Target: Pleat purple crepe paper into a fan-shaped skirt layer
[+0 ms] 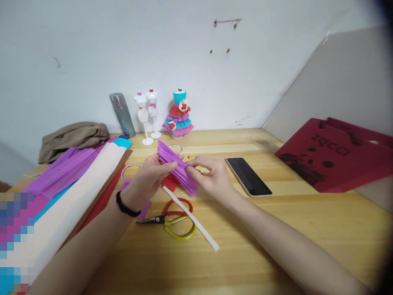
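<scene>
Between my hands, above the table, is a pleated strip of purple crepe paper (179, 169), tilted down to the right. My left hand (150, 174), with a black band on its wrist, grips the strip's left part, thumb on top. My right hand (211, 172) pinches its right edge between thumb and fingers. Below lie scissors (179, 219) with one red and one yellow-green handle loop, blades pointing left. A narrow white strip (196, 223) crosses over the handles. Red paper (170, 182) shows partly beneath the purple strip.
Folded colored paper sheets (89, 184) fill the left side, near a brown cloth (73, 137). A flask (123, 114), two white mannequins (142, 114) and one in a ruffled paper dress (179, 116) stand at the wall. A phone (248, 176) and red bag (331, 159) are at right.
</scene>
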`<state>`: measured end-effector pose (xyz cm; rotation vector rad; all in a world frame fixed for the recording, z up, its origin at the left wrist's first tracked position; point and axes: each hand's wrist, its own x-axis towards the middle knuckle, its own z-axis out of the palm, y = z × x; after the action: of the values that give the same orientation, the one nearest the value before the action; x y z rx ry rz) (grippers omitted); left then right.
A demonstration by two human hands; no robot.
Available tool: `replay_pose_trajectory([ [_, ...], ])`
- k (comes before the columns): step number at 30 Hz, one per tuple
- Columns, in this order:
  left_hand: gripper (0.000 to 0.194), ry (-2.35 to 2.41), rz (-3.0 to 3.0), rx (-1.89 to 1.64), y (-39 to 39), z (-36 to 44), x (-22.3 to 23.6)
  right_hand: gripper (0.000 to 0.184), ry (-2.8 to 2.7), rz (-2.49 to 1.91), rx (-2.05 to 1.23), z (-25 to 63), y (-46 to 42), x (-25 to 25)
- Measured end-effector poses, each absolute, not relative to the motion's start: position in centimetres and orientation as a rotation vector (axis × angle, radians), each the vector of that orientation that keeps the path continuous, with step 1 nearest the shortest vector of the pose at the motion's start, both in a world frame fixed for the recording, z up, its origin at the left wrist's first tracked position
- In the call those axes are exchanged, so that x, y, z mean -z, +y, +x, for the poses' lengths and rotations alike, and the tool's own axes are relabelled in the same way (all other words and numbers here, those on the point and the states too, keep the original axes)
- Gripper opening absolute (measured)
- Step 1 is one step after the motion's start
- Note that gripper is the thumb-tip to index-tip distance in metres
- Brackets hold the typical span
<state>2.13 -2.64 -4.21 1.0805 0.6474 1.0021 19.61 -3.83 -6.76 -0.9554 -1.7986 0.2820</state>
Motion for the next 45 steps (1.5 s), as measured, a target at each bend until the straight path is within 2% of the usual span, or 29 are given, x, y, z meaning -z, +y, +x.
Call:
replay_pose_trajectory([
  [6,0.019,0.681,1.078,-1.019,-2.97,2.34,4.08,0.012,-1.712,-0.964,-0.496,19.43,-3.85,6.81],
  [14,0.024,0.737,1.107,-1.083,-3.10,2.54,4.39,0.011,-1.625,-0.952,-0.682,19.22,-3.51,7.01],
  [27,0.019,0.778,1.077,-1.038,-3.51,2.72,3.96,0.013,-1.699,-0.994,-0.592,19.14,-3.76,6.94],
  [32,0.018,0.766,1.016,-1.134,-3.07,2.47,4.04,0.014,-1.728,-1.021,-0.611,19.19,-3.73,6.85],
  [45,0.027,0.679,1.187,-0.954,-2.81,2.53,4.51,0.011,-1.626,-0.996,-0.654,19.50,-3.26,7.22],
])
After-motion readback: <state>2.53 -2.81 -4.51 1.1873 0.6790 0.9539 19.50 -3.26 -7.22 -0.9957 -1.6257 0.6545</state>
